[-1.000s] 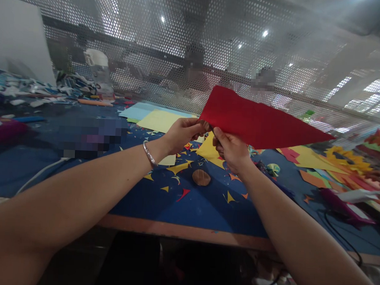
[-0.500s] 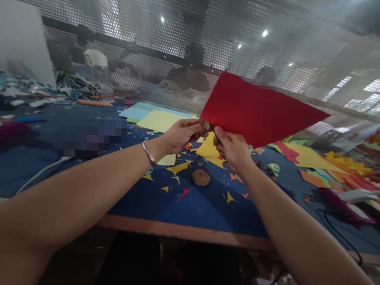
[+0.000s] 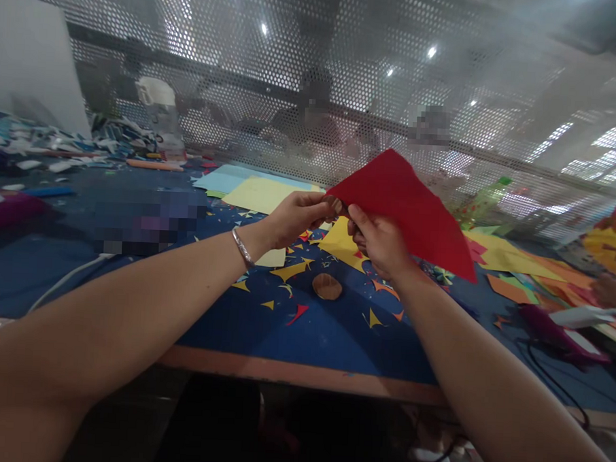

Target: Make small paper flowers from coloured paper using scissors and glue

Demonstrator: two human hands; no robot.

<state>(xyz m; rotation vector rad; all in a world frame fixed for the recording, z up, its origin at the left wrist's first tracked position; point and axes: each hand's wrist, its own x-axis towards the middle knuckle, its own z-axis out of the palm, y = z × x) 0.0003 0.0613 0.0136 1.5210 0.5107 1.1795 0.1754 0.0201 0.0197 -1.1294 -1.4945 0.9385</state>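
Note:
My left hand (image 3: 309, 214), a silvery bangle on its wrist, is closed in a pinch on a small brown round piece (image 3: 334, 203) and the near corner of a red paper sheet (image 3: 416, 212). Close beside it, my right hand (image 3: 376, 237) is closed with the thumb on top. A sliver of something dark shows at its thumb tip; fingers hide the rest. The red sheet stretches behind and beyond my right hand, bent, its far corner dipping. Below both hands a brown wood-patterned disc (image 3: 327, 286) lies on the blue tabletop (image 3: 293, 346).
Curved yellow and red scraps (image 3: 290, 270) lie around the disc. Yellow (image 3: 261, 195) and light blue sheets (image 3: 228, 178) lie behind. A bottle (image 3: 162, 116) stands back left, before a perforated screen (image 3: 274, 66). Coloured papers (image 3: 516, 257) and another person's hand (image 3: 611, 292) are at right.
The red sheet has swung down: its upper edge is lower and its far corner has dropped to the right. Both hands stay nearly in place. A green bottle now shows behind the sheet.

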